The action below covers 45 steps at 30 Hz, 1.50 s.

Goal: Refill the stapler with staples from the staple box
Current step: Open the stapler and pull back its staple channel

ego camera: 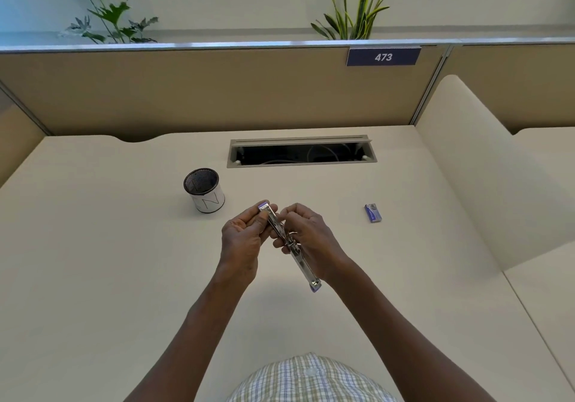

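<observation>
Black mesh lined the pen cup (204, 194), which stood on the pale desk (93, 261) to the far left of the hands. Just right of it, the left hand (241, 241) was curled around the far end of the stapler (287, 241), fingers and thumb closed on the purple-tipped part. The stapler was swung fully open into one long metal strip, held in the air above the desk and running from far left to near right. The right hand (311, 236) was closed on it near the hinge in the middle, fingertips pinched there; whether they also held staples could not be told. Well to the right, the small blue staple box (372, 213) lay flat on the desk, apart from both hands.

The stapler looked light but rigid, with smooth, slippery metal and a sprung hinge, so it was probably best gripped by the plastic ends. A strip of staples would likely be brittle and should be pinched along its sides.
</observation>
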Motion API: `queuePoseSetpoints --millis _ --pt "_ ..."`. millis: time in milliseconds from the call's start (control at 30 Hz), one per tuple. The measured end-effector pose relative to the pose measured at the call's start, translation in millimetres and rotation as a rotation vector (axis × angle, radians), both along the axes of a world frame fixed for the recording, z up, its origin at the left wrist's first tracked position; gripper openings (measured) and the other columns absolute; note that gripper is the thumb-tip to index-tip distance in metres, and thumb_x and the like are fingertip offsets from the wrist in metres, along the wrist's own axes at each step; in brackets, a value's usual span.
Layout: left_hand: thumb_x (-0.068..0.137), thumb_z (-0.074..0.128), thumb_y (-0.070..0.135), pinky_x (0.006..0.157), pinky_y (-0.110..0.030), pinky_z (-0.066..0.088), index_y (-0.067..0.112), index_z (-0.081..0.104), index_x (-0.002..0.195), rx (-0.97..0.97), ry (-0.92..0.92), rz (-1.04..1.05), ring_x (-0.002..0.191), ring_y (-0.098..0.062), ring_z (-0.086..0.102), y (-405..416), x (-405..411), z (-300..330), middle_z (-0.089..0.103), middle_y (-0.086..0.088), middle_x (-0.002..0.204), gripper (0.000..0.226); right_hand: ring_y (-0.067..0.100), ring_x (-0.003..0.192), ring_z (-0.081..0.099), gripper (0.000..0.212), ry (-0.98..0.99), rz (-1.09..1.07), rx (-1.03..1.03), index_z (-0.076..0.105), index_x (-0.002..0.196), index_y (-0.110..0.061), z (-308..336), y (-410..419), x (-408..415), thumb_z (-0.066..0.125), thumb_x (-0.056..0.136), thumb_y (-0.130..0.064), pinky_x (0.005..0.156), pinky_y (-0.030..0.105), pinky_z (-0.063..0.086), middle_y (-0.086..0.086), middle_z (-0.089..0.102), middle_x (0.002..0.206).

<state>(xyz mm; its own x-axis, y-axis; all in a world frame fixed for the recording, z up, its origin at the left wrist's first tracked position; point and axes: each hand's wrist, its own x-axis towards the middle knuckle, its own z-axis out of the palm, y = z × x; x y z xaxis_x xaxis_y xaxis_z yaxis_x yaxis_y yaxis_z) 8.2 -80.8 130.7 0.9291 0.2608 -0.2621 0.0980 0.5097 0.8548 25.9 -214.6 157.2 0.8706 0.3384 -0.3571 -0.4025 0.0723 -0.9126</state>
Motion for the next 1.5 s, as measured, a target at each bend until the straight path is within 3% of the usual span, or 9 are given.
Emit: queuePoseSetpoints --millis 200,333,500,633,800,1100,1233,1367,1500 --pt "0.095 0.057 0.003 0.072 -0.022 0.058 0.007 0.070 0.106 -0.006 0.013 0.023 0.080 -0.014 0.073 3.8 2.4 -3.0 0.079 -0.006 0.092 0.017 0.028 0.074 0.065 0.024 0.027 0.063 0.017 0.067 0.086 -0.004 -3.0 -7.5 -1.4 0.046 0.090 -0.013 0.065 0.033 0.048 0.017 0.071 0.088" --pt "0.095 0.057 0.002 0.074 -0.021 0.058 0.006 0.069 0.107 -0.017 0.021 0.014 0.086 -0.014 0.074 5.2 3.3 -5.6 0.079 -0.006 0.093 0.018 0.028 0.075 0.066 0.028 0.029 0.059 0.012 0.071 0.092 -0.001 -7.4 -11.9 -5.1 0.055 0.096 -0.024 0.067 0.033 0.050 0.017 0.072 0.091" --pt "0.096 0.054 0.000 0.072 -0.021 0.058 0.004 0.067 0.109 -0.032 0.026 0.038 0.083 -0.012 0.074 8.1 7.3 -7.3 0.079 -0.004 0.090 0.019 0.031 0.083 0.067 0.012 0.053 0.066 0.077 0.066 0.096 0.004 -11.4 -18.8 -5.7 0.055 0.091 0.004 0.073 0.033 0.053 0.027 0.070 0.101" --pt "0.096 0.054 0.000 0.074 -0.023 0.059 0.004 0.067 0.110 -0.028 0.020 0.007 0.086 -0.014 0.074 7.6 9.2 -8.7 0.079 -0.005 0.092 0.020 0.034 0.083 0.068 0.027 0.179 0.056 0.135 0.055 0.117 0.008 -14.1 -24.2 -3.3 0.058 0.091 0.008 0.081 0.038 0.056 0.028 0.069 0.099" --pt "0.095 0.055 0.001 0.076 -0.024 0.059 0.003 0.066 0.113 -0.074 0.028 -0.033 0.091 -0.017 0.074 6.2 8.2 -15.4 0.079 -0.007 0.096 0.021 0.027 0.069 0.070 0.024 0.306 0.055 0.127 0.064 0.105 0.021 -20.0 -25.8 0.8 0.065 0.089 0.004 0.066 0.029 0.061 0.026 0.069 0.088" --pt "0.100 0.046 0.002 0.079 -0.028 0.059 -0.002 0.063 0.116 -0.254 0.114 -0.096 0.109 -0.026 0.068 -1.6 8.4 -36.6 0.075 -0.014 0.111 0.024 0.023 0.059 0.068 0.015 0.377 -0.087 0.141 0.067 0.094 0.014 -45.6 -23.3 -2.6 0.068 0.085 0.002 0.056 0.026 0.057 0.022 0.069 0.076" --pt "0.106 0.037 0.024 0.093 -0.034 0.052 0.000 0.062 0.121 -0.396 0.216 -0.070 0.122 -0.027 0.061 -3.1 15.1 -40.9 0.066 -0.018 0.127 0.038 0.021 0.054 0.064 0.010 0.079 -0.145 -0.116 0.069 0.075 0.007 -46.1 -21.3 -4.9 0.073 0.079 -0.001 0.055 0.030 0.055 0.019 0.070 0.069" --pt "0.106 0.024 0.039 0.112 -0.041 0.038 -0.007 0.044 0.140 -0.576 0.308 -0.036 0.136 -0.035 0.047 -1.6 21.2 -44.6 0.051 -0.024 0.143 0.060 0.018 0.052 0.057 0.007 -0.582 -0.208 -0.633 0.066 0.074 -0.008 -40.3 -18.8 -2.7 0.068 0.080 -0.012 0.052 0.032 0.047 0.004 0.065 0.059" --pt "0.106 0.023 0.031 0.114 -0.045 0.035 -0.008 0.040 0.142 -0.674 0.315 -0.049 0.136 -0.039 0.045 -6.3 26.7 -40.8 0.047 -0.028 0.145 0.055 0.020 0.063 0.055 0.006 -1.147 -0.213 -1.005 0.068 0.089 -0.009 -39.8 -19.1 0.9 0.068 0.085 -0.005 0.051 0.032 0.047 0.005 0.064 0.076"
